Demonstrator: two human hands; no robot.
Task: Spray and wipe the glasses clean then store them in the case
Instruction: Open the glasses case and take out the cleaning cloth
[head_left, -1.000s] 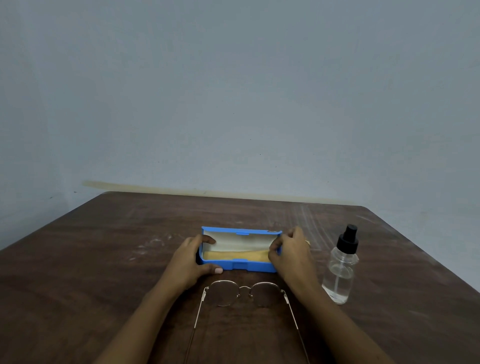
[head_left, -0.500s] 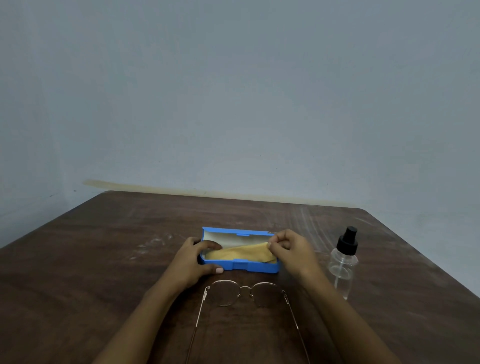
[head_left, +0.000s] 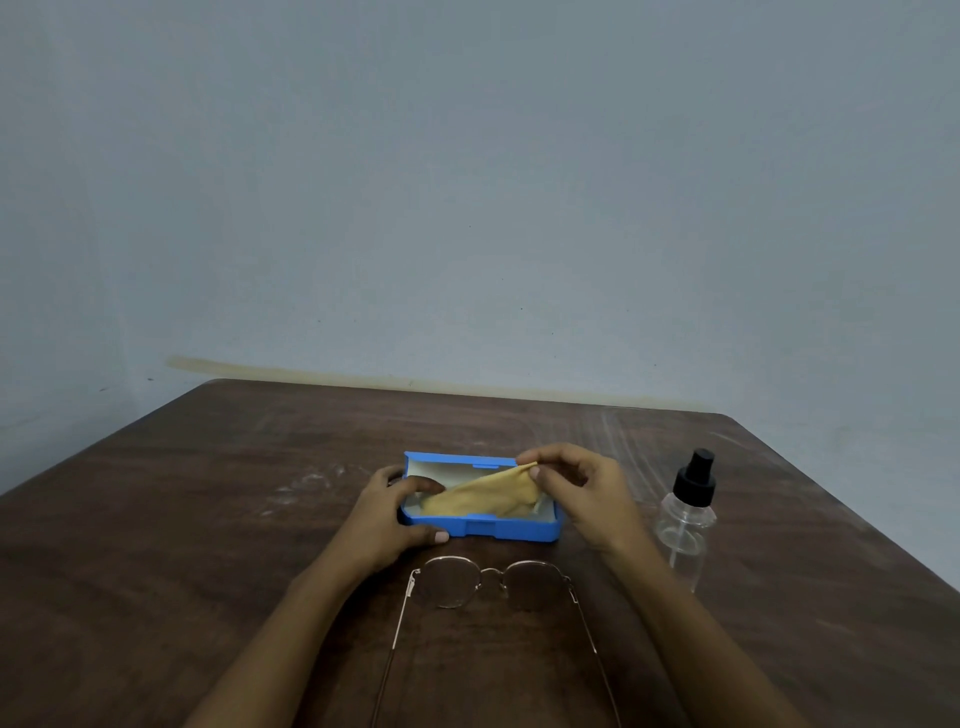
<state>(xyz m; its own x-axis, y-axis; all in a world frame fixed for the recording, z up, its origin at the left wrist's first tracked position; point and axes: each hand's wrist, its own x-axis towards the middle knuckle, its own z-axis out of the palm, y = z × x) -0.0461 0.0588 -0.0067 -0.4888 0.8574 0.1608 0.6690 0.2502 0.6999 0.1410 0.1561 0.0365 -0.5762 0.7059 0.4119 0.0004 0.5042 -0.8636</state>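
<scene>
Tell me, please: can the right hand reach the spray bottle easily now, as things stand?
Probably yes, but not at once. The spray bottle stands upright just beside the right hand, with bare table between them. However, that hand is pinching the yellow cloth above the blue case, so it must release it first.

Table (head_left: 156, 545): I see a dark brown wood-grain top filling the lower part of my view, its far edge running just below the wall.
Table marks (head_left: 306, 480): I can make out pale, chalky smudges left of centre, and faint curved scratch lines (head_left: 623, 436) near the far right corner.
Wall (head_left: 467, 182): plain, pale blue-grey, behind the table; a few tiny dark specks on it.
Stain on wall (head_left: 322, 371): a yellowish band along the wall just above the table's far edge.
</scene>
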